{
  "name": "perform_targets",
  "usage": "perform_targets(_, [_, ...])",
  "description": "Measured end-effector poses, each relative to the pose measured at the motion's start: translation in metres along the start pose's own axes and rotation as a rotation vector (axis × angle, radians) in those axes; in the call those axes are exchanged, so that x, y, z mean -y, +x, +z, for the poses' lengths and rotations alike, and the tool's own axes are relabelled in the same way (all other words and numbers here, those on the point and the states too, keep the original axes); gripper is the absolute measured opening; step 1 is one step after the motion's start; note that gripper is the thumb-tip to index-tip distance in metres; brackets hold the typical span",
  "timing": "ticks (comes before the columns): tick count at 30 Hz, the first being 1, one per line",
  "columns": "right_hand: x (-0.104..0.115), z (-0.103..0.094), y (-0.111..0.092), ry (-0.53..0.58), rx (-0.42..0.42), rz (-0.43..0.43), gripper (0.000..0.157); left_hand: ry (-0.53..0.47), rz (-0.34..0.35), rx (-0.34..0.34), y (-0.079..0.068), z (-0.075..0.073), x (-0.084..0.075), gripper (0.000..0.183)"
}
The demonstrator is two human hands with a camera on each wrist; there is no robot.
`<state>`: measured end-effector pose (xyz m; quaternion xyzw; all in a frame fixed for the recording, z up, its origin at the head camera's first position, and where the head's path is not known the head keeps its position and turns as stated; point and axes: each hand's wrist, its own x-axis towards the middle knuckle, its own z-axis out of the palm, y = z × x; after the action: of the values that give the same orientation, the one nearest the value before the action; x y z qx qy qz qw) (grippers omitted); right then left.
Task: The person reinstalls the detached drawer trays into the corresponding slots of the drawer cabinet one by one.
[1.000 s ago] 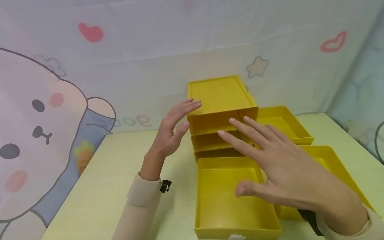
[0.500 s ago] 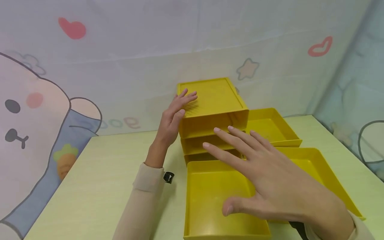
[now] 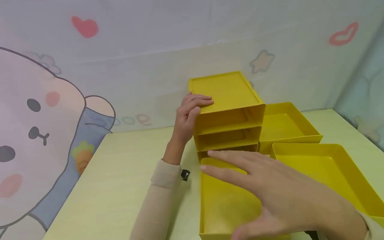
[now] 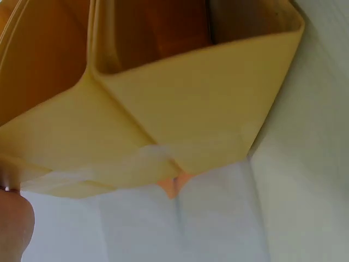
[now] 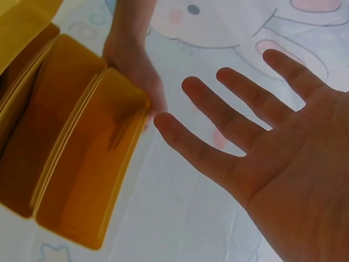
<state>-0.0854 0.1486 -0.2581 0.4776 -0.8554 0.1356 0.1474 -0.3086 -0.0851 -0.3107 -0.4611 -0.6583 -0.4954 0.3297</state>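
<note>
A yellow drawer cabinet (image 3: pixel 226 91) of stacked open-fronted compartments stands toward the back of the table. My left hand (image 3: pixel 187 115) rests on its top left edge, fingers lying over the top panel and thumb by the front corner. In the left wrist view, part of that hand (image 4: pixel 13 224) shows beside the cabinet's side wall (image 4: pixel 191 103). My right hand (image 3: pixel 282 190) hovers with fingers spread above a yellow drawer (image 3: pixel 222 213) in front of the cabinet, covering part of it. The right wrist view shows the right palm (image 5: pixel 305 169) holding nothing, apart from the cabinet (image 5: pixel 82 180).
Two more yellow drawers lie to the right: one at the back (image 3: pixel 280 121), one nearer (image 3: pixel 318 166). Behind the pale table (image 3: pixel 120 180) hangs a cloth backdrop (image 3: pixel 168 56) with a cartoon bear.
My left hand has come to the cabinet and settled on its top left edge. My right hand has moved lower over the front drawer, fingers still spread. The head view has shifted slightly.
</note>
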Motion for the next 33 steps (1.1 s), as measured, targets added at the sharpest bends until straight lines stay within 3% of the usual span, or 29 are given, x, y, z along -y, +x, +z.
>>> perform_targets(6, [0.009,0.010,-0.013,-0.026,0.057,-0.095,0.091,-0.008,-0.012,-0.058,0.003,0.008,-0.001,0.046])
perform_targets(13, [0.007,0.060,-0.050,-0.076,0.205,-0.105,0.066,-0.018,-0.031,-0.050,0.004,0.013,-0.003,0.047])
perform_targets(15, [0.007,0.073,-0.057,-0.104,0.166,-0.102,0.056,-0.016,-0.034,-0.051,0.004,0.014,-0.003,0.047])
perform_targets(20, [0.014,0.092,-0.066,-0.140,-0.059,-0.105,0.030,-0.008,-0.037,-0.052,0.003,0.013,-0.003,0.047])
perform_targets(33, [0.019,0.109,-0.067,-0.023,-0.129,-0.043,0.018,-0.001,-0.048,-0.061,-0.002,0.008,-0.001,0.046])
